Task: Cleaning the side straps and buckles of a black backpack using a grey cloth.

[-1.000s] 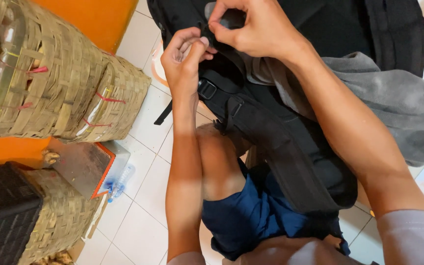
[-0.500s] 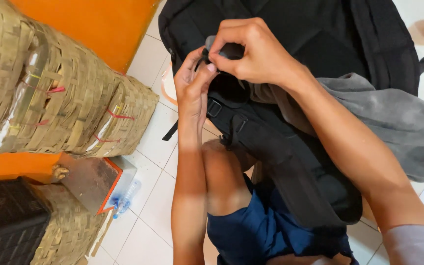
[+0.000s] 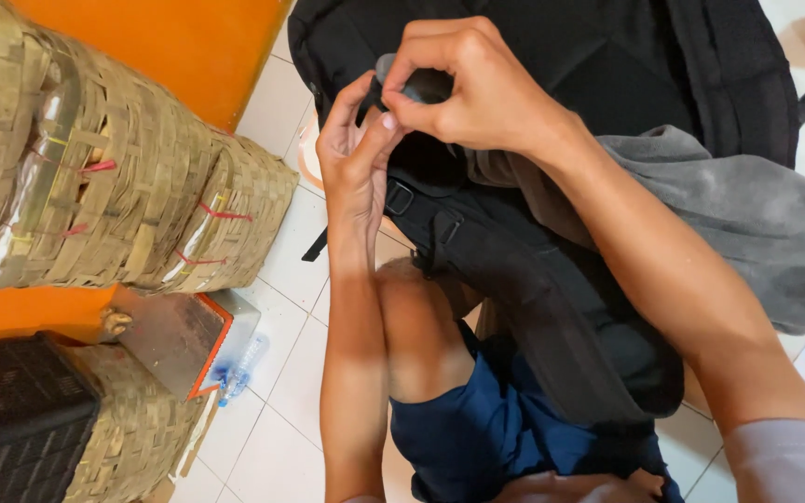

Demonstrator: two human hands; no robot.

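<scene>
Black backpack (image 3: pixel 552 196) rests on the person's lap above the tiled floor (image 3: pixel 281 317), its padded strap (image 3: pixel 533 307) running down over the knee. Right hand (image 3: pixel 477 88) pinches a small dark part at the bag's top edge; left hand (image 3: pixel 351 154) closes its fingers beside it, touching. Grey cloth (image 3: pixel 747 214) lies against the bag. Woven baskets (image 3: pixel 132 196) stand left, contents hidden.

The floor (image 3: pixel 281 279) is laid with white square tiles and thin grey joints, lit evenly by soft daylight. An orange wall (image 3: pixel 188 47) runs along the upper left. Against it stand woven straw baskets (image 3: pixel 123 196), tied with red string. Lower left sits a dark woven basket (image 3: pixel 11 419) on another straw one. Beside them stands a grey metal box (image 3: pixel 174 340) with an orange edge, and a clear plastic bottle (image 3: pixel 239 368) lies beside it.
</scene>
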